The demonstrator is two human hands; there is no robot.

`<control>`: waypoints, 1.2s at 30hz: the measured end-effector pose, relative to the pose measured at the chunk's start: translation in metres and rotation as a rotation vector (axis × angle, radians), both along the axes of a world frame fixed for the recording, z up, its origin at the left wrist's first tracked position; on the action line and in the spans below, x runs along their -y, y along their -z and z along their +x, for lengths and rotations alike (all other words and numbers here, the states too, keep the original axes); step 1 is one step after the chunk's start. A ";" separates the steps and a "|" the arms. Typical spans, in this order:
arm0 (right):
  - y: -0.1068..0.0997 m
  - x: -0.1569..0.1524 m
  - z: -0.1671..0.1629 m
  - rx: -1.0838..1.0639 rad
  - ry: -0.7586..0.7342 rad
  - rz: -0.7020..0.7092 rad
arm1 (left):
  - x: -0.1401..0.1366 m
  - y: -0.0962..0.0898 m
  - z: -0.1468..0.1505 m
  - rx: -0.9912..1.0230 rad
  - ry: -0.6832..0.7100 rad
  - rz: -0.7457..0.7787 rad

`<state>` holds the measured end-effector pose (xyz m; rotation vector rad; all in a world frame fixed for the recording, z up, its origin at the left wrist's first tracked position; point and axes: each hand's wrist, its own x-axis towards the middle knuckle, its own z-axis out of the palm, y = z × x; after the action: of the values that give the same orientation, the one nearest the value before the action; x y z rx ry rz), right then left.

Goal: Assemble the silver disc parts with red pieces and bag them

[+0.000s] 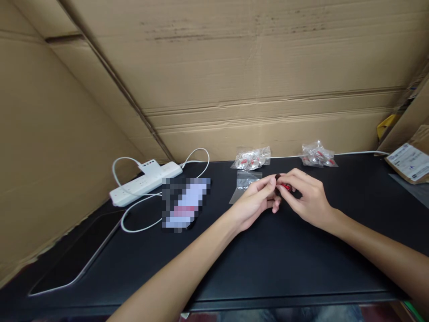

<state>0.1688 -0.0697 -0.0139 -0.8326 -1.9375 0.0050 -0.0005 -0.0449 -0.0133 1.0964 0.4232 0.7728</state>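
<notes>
Both hands meet above the black table [254, 264], right of the middle. Between thumb and fingers my left hand [258, 197] grips a small dark round piece with red on it [285, 187]. My right hand [304, 192] pinches the same piece from the other side, and the fingers partly cover it. Its exact kind cannot be made out. Just behind my left hand lies a clear plastic bag [248, 180], flat on the table. Farther back are two clear packets, a left one [252, 158] and a right one [317, 154], each holding several silvery round pieces with red parts.
At left stand a white power strip [145, 182] with looping white cables and a blurred-out phone-like item [187, 203]. A dark flat panel [78, 252] lies at the left edge. Cardboard walls [254, 67] enclose the back and sides. A labelled package [410, 162] sits far right.
</notes>
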 end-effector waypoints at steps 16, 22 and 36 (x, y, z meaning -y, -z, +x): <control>-0.004 0.002 -0.003 -0.058 0.015 -0.058 | -0.001 -0.002 -0.002 -0.074 -0.080 0.046; -0.005 0.002 -0.004 -0.055 0.026 -0.063 | -0.001 -0.004 -0.002 -0.079 -0.113 0.035; -0.005 0.001 -0.004 -0.116 0.049 -0.190 | 0.000 -0.004 0.000 -0.132 -0.133 0.086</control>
<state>0.1647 -0.0703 -0.0088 -0.9832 -1.8265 0.2066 -0.0008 -0.0448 -0.0097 1.2126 0.5838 0.8446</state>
